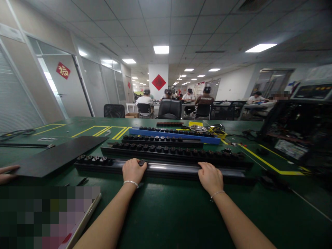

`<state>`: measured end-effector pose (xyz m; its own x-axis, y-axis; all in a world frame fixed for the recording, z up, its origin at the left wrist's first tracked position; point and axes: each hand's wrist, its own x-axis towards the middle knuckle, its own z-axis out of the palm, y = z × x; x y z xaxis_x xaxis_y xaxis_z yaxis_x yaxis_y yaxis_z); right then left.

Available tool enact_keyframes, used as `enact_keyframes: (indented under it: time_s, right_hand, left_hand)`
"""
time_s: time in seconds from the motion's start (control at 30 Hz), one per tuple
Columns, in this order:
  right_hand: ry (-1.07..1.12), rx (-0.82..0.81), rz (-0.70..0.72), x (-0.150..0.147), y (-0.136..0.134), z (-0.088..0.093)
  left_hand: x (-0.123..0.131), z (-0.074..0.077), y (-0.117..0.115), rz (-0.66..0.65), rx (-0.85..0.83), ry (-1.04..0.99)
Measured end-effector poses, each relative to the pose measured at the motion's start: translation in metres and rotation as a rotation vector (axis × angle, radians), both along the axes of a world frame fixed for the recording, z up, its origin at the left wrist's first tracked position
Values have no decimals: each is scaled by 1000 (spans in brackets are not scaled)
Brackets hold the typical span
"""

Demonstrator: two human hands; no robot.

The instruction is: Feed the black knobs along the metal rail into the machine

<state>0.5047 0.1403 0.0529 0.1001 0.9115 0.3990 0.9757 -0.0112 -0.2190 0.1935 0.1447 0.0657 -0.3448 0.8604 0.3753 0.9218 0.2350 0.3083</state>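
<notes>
A long black rail (168,169) with a shiny trough lies across the table right before me. Several black socket modules (97,159) sit in its left end, some with light-coloured parts. My left hand (132,171) is closed over the rail left of its middle, fingers on the far side, and its thumb is by a single black socket module (142,162). Further right, my right hand (211,178) grips the same rail from above, its fingertips at the far edge and partly hidden. Just behind lies another black rail (166,155) filled with a row of modules.
Farther back are a shorter black strip (192,143), a blue rail (210,139) and a metal bowl (198,128). A black panel (62,155) lies at left, touched by another person's hand (7,173). Dark equipment (298,128) stands at right. People sit in the background.
</notes>
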Motion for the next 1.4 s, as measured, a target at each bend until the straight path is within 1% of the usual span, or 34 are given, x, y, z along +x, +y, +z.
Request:
enact_keyframes:
  time_s: [0.3,0.53,0.7,1.13,1.27,1.4]
  right_hand:
    - [15,-6,4,0,-1,1]
    - [13,-2,5,0,-1,1]
    - [17,9,-1,-1,-2,1]
    - [2,18,7,1,0,-1]
    - [2,13,8,1,0,-1]
    - [5,15,11,1,0,-1]
  left_hand:
    - [4,-2,0,-25,29,8]
    - [11,-4,1,-85,39,31]
    - [13,-4,0,-95,56,24]
    - [16,-5,-2,-144,36,59]
    - [18,-3,-5,-127,45,88]
    - [19,-1,-6,-128,29,39]
